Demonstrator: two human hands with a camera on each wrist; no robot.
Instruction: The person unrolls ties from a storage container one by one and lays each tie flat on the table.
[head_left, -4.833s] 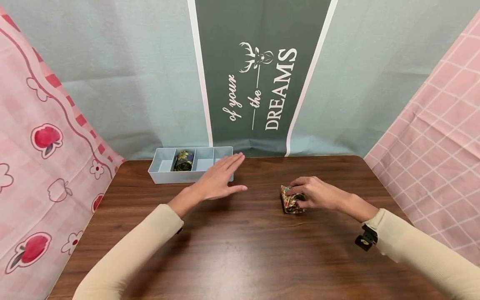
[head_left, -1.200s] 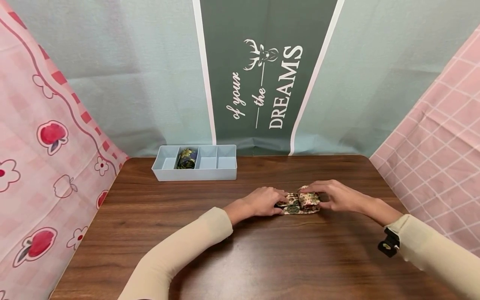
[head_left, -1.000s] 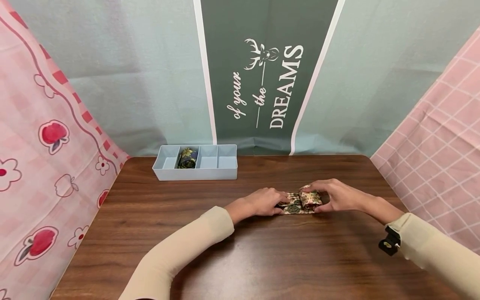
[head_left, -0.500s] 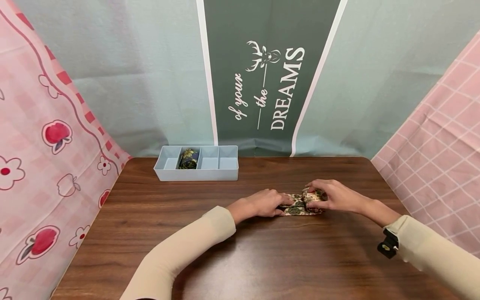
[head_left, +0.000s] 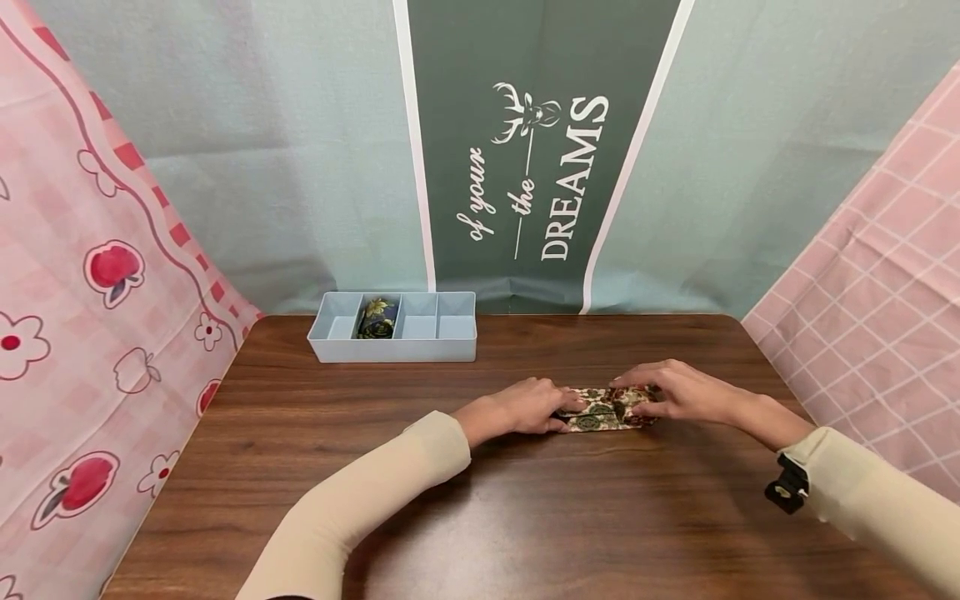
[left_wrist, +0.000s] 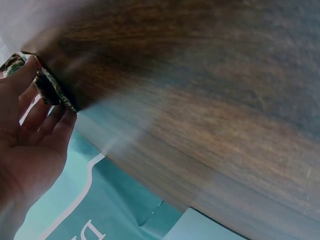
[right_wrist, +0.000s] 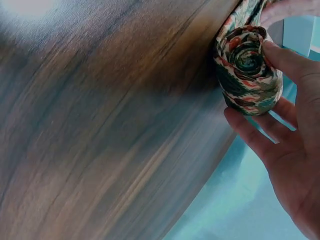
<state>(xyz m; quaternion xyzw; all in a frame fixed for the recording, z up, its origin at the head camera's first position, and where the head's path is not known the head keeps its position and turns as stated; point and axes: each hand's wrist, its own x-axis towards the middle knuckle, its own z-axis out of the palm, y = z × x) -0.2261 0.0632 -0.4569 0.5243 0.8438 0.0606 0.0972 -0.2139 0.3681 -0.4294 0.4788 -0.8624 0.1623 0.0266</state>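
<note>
On the table, a floral necktie (head_left: pixel 600 415) in cream, green and red lies partly spread as a short flat strip. Its right end is wound into a coil, plain to see as a spiral roll (right_wrist: pixel 247 75) in the right wrist view. The left hand (head_left: pixel 528 406) pinches the strip's left end between thumb and fingers; the left wrist view shows the cloth's edge (left_wrist: pixel 65 97) at those fingertips. Around the coil, the right hand (head_left: pixel 693 396) holds with its thumb on the near side and fingers on the far side. Part of the coil is hidden behind that hand.
A light blue divided box (head_left: pixel 397 351) stands at the back left of the wooden table (head_left: pixel 480 517). One compartment holds a dark blue and yellow floral roll (head_left: pixel 377 319). Cloth curtains (head_left: pixel 330 167) enclose the back and both sides.
The left hand has come from beside the box to the necktie's left end. The necktie, earlier a compact roll, has lengthened into a strip as the right hand moved rightward with the coil.
</note>
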